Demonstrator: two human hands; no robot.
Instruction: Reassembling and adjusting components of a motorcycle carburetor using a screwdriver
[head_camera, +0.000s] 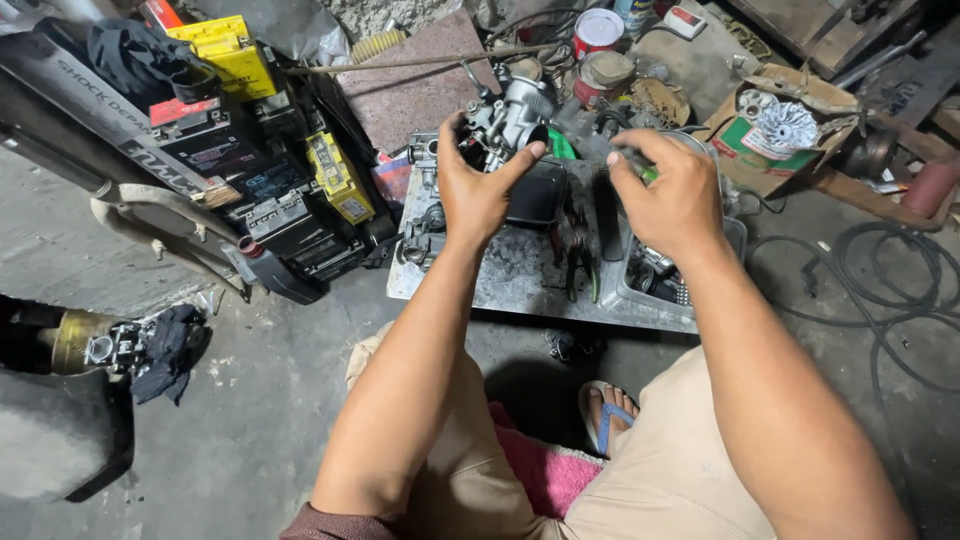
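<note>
left hand (478, 190) clamps the metal carburetor (508, 118) at upper centre; right hand (672, 195), just right, is closed on a green-handled tool (640, 168) pointing toward it.

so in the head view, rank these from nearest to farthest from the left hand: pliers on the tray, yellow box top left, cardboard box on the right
1. Pliers: lying on the metal tray, just right of the left hand.
2. Cardboard box: far right, beyond the right hand.
3. Yellow box: upper left, atop the dark batteries.

The two boxes are close to a tie; the pliers are plainly nearest.
</note>
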